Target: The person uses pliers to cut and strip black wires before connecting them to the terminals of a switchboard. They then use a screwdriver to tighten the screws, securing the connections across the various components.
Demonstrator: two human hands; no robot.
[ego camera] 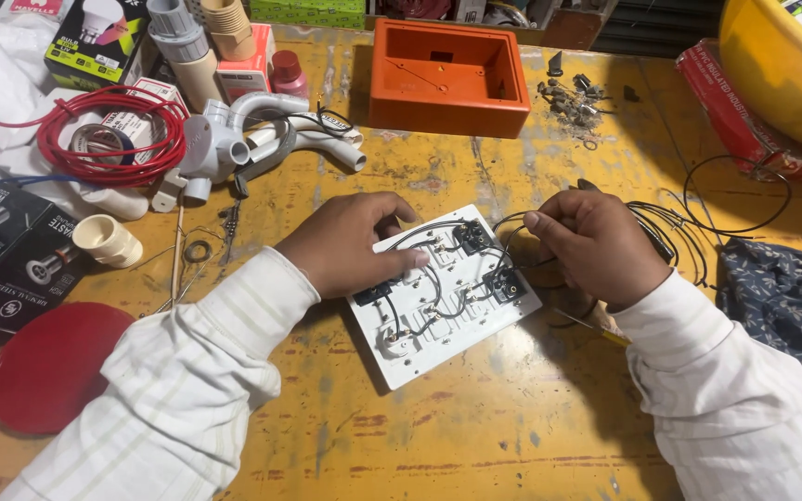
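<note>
1. While the white switch plate (445,301) lies back-up mid-table, long axis running near-left to far-right, the left hand (350,246) presses flat on its left end, fingers spread.
2. Right hand (596,243) sits at the plate's far-right corner, fingers pinching a thin black wire (698,227).
3. Plate is smooth plastic, the wooden table (475,427) scuffed yellow.

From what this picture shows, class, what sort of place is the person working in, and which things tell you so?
Probably an electrician's workbench or small repair shop. The hands work black wires on a white switch plate, a red wire coil and grey pipe fittings lie nearby, and an orange junction box sits on the worn yellow table.
</note>
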